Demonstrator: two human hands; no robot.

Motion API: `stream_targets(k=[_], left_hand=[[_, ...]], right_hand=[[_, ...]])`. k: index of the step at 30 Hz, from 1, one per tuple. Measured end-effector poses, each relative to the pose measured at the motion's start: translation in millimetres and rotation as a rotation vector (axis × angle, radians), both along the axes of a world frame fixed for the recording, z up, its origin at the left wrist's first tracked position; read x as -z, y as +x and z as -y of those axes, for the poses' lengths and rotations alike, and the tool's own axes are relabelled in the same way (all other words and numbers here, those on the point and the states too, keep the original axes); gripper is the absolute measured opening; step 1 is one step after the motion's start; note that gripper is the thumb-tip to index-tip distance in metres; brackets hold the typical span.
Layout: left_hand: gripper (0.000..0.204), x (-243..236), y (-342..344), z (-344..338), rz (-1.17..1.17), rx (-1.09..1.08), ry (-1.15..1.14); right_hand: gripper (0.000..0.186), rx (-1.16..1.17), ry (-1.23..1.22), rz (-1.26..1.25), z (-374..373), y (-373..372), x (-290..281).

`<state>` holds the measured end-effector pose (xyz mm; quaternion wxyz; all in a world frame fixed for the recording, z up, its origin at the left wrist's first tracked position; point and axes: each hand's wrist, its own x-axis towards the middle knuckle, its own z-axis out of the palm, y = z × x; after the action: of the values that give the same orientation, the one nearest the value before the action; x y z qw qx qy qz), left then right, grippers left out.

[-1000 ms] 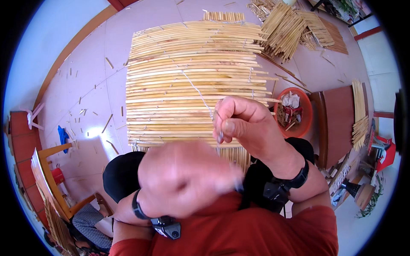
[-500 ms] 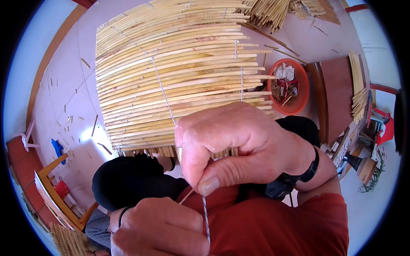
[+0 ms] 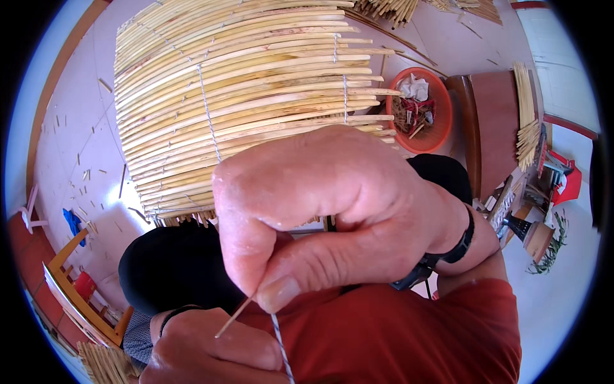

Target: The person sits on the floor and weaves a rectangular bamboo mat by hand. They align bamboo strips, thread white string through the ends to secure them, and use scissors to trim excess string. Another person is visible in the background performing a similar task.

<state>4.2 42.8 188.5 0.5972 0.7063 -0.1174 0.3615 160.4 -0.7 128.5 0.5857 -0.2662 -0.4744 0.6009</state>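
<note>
My right hand (image 3: 332, 211) is raised close in front, thumb and forefinger pinched together. Below the pinch runs a white-and-grey twisted string (image 3: 280, 345), and beside it a thin brown needle-like stick (image 3: 233, 318) juts down to the left. At the lower edge my left hand (image 3: 211, 349) is closed, its fingers curled under; what they hold is hidden. Behind the right hand lies a mat of pale sticks (image 3: 268, 77), bound in rows with string. A longer string (image 3: 208, 115) crosses the mat and passes out of sight behind my right hand.
An orange basin (image 3: 441, 118) with scraps stands right of the mat, by a brown wooden bench (image 3: 492, 121) carrying loose sticks. A stick bundle (image 3: 387, 9) lies at the far side. Stick scraps litter the floor (image 3: 96, 153). A yellow wooden frame (image 3: 96, 320) is at left.
My right hand has moved a little left and looks larger, still pinching the string. My left hand has shifted down and left. More of the thin brown stick shows. The whole view has shifted slightly.
</note>
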Motion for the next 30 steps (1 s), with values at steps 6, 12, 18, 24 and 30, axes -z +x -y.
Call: stream_targets(k=[6, 12, 18, 24, 30], left_hand=[[0.018, -5.2, 0.6, 9.8, -0.080, -0.101, -0.106], [0.019, -10.2, 1.1, 11.5, -0.087, -0.135, -0.135], [0.015, 28.8, -11.2, -25.3, 0.097, 0.126, -0.142], [0.006, 9.9, 4.1, -5.7, -0.374, -0.471, -0.962], [0.005, 6.5, 7.9, -3.9, -0.465, -0.521, -1.049]], right_hand=[[0.008, 0.016, 0.018, 0.010, 0.7, -0.9, 0.6], [0.008, -0.011, 0.037, 0.031, 1.9, 0.0, -0.8], [0.013, -0.068, -0.157, 0.089, -0.6, 4.6, 0.8], [0.013, 0.054, -0.365, -0.180, -1.1, 10.8, 1.8], [0.019, 0.020, -0.287, -0.195, 0.1, 8.7, 4.7]])
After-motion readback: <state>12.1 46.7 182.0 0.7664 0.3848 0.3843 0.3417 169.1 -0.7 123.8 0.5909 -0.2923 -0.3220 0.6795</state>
